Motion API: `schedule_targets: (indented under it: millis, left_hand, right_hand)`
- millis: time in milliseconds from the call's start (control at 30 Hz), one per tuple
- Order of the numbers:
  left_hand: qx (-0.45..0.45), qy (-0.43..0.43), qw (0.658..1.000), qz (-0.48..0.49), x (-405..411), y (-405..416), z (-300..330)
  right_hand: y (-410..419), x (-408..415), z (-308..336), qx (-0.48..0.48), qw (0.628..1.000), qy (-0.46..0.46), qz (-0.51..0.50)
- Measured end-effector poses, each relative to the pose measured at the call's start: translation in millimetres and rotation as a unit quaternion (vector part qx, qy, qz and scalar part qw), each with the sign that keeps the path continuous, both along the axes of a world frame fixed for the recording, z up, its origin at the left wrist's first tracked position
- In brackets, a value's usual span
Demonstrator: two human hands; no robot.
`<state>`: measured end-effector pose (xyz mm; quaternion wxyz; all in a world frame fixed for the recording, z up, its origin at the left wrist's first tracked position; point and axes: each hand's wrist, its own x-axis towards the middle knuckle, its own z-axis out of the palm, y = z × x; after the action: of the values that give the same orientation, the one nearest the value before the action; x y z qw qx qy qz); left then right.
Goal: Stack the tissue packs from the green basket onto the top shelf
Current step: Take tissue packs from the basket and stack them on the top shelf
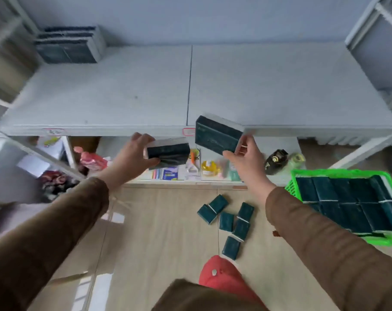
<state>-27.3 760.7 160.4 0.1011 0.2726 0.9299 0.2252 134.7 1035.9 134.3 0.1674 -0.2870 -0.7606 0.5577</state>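
My left hand grips a dark teal tissue pack just below the front edge of the white top shelf. My right hand holds a second teal tissue pack tilted at the shelf's front edge. A stack of the same packs stands at the shelf's back left corner. The green basket at the right holds several more packs. Several loose packs lie on the floor below.
A lower shelf carries small packaged goods and a dark bottle. White shelf frames stand at the left and right. The floor is light wood. A red shoe shows at the bottom.
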Motion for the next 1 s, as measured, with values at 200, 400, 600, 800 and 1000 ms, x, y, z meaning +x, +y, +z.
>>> schedule_targets:
  millis: [200, 400, 600, 800, 1000]
  left_hand:
    - [0.023, 0.050, 0.997, 0.054, -86, -102, 33]
    - [0.036, 0.077, 0.992, 0.091, -208, -152, 36]
    - [0.020, 0.094, 0.986, 0.133, -347, -195, 34]
    - [-0.011, 0.098, 0.981, 0.166, -460, -229, 35]
    - [-0.017, 0.083, 0.983, 0.163, -545, -241, 24]
  right_hand:
    - [-75, -112, 18, 0.021, 0.998, 0.015, 0.062]
    - [-117, -236, 9, 0.023, 0.994, 0.023, 0.101]
    - [-148, -380, 1, 0.024, 0.988, 0.000, 0.156]
    - [-183, -501, 0, 0.056, 0.982, -0.031, 0.177]
    - [-214, -575, -6, 0.081, 0.977, -0.048, 0.190]
